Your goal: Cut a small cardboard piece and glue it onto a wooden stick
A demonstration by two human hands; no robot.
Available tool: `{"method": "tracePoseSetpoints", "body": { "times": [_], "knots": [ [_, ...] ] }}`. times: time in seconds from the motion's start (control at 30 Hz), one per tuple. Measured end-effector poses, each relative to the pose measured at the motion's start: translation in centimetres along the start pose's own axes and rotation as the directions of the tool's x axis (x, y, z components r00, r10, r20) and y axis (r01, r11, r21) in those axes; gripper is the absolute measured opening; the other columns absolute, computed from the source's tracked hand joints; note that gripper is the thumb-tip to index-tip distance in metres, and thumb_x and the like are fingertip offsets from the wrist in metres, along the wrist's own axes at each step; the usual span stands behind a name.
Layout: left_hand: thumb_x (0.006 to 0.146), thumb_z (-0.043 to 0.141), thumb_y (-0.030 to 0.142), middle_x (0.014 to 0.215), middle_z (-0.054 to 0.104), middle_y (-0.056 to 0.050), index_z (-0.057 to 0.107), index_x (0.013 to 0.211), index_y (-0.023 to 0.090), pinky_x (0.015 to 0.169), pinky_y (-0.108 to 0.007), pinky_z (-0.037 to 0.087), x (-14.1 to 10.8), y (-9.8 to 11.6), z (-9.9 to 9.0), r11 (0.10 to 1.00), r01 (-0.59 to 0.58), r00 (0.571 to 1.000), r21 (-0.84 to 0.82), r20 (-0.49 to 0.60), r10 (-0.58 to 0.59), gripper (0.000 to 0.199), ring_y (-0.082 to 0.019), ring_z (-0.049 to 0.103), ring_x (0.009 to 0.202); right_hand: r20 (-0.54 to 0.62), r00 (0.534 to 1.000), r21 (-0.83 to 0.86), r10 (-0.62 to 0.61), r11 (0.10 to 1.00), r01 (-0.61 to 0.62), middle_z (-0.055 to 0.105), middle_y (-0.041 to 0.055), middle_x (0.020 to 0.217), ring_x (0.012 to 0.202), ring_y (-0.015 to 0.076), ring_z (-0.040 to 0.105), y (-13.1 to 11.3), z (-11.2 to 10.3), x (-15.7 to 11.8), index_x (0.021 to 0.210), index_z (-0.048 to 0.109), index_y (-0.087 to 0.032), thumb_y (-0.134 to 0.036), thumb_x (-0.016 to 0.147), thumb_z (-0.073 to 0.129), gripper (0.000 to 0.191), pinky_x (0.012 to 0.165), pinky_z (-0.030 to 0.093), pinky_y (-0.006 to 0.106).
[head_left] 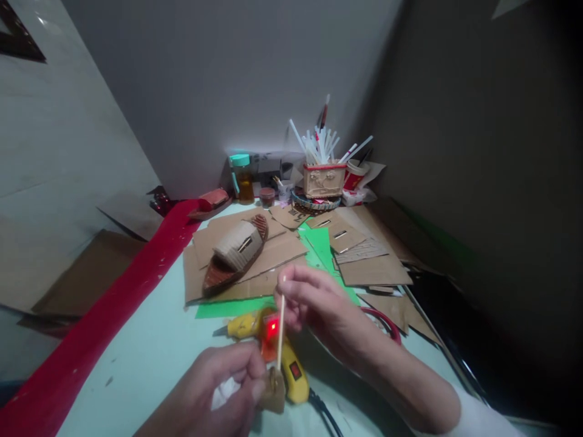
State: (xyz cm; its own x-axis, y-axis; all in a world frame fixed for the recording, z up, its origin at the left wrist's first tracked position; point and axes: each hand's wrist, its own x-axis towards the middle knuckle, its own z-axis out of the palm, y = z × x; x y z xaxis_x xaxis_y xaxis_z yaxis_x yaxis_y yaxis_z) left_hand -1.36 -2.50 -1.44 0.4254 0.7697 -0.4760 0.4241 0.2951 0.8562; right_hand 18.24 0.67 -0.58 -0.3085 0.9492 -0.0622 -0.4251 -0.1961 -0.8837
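My left hand (214,388) pinches a small brown cardboard piece (273,397) near the table's front. A thin wooden stick (281,334) is in the fingers of my right hand (319,300), its lower end at the top of the cardboard piece; I cannot tell whether the two are joined. Just behind lies a yellow hot glue gun (295,373) with a red light lit and a dark cord. A small white thing (225,391) shows by my left hand, partly hidden. Farther back, a model boat (237,249) with a corrugated cardboard cabin rests on cardboard sheets.
Cardboard pieces (373,267) and green paper (321,246) spread over the table. At the back stand a box of white straws (325,180), a bottle with a turquoise lid (243,182), a paper cup (355,175) and a second, reddish boat (212,203). Red cloth (113,315) runs along the left edge.
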Motion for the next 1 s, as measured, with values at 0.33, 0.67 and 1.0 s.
{"method": "tracePoseSetpoints", "body": {
  "times": [0.33,0.67,1.0],
  "knots": [
    [0.086,0.052,0.061,0.048,0.044,0.007,0.046,0.07,0.022,0.05,-0.022,0.031,-0.2,1.1,-0.3,0.999,-0.051,0.998,0.019,0.035,0.05,0.043,-0.01,0.038,0.047,0.021,0.996,0.006,0.086,0.996,-0.086,0.058,-0.0044,0.06,0.05,0.0052,0.05,0.9,0.3,0.0,0.083,0.055,-0.017,-0.032,0.087,0.07,0.022,0.05,0.037,0.015],
    [0.083,0.053,0.046,0.05,0.045,0.005,0.046,0.062,0.024,0.053,-0.026,0.034,-0.4,1.7,0.1,0.981,-0.09,0.994,0.171,-0.047,0.1,0.031,-0.014,0.042,0.05,0.053,0.995,0.005,0.089,0.996,-0.09,0.057,-0.005,0.063,0.051,0.0058,0.05,1.6,0.3,-0.1,0.085,0.056,-0.017,-0.04,0.084,0.076,0.031,0.051,0.038,0.016],
    [0.082,0.046,0.046,0.057,0.045,0.004,0.046,0.06,0.024,0.059,-0.028,0.031,-0.4,1.8,0.5,0.955,-0.112,0.98,0.276,-0.131,0.153,0.031,-0.015,0.044,0.058,0.038,0.995,-0.063,0.089,0.994,-0.086,0.056,-0.0054,0.062,0.052,0.0061,0.05,1.4,0.5,-0.2,0.085,0.054,-0.019,-0.044,0.086,0.073,0.032,0.052,0.041,0.016]
  ]
}}
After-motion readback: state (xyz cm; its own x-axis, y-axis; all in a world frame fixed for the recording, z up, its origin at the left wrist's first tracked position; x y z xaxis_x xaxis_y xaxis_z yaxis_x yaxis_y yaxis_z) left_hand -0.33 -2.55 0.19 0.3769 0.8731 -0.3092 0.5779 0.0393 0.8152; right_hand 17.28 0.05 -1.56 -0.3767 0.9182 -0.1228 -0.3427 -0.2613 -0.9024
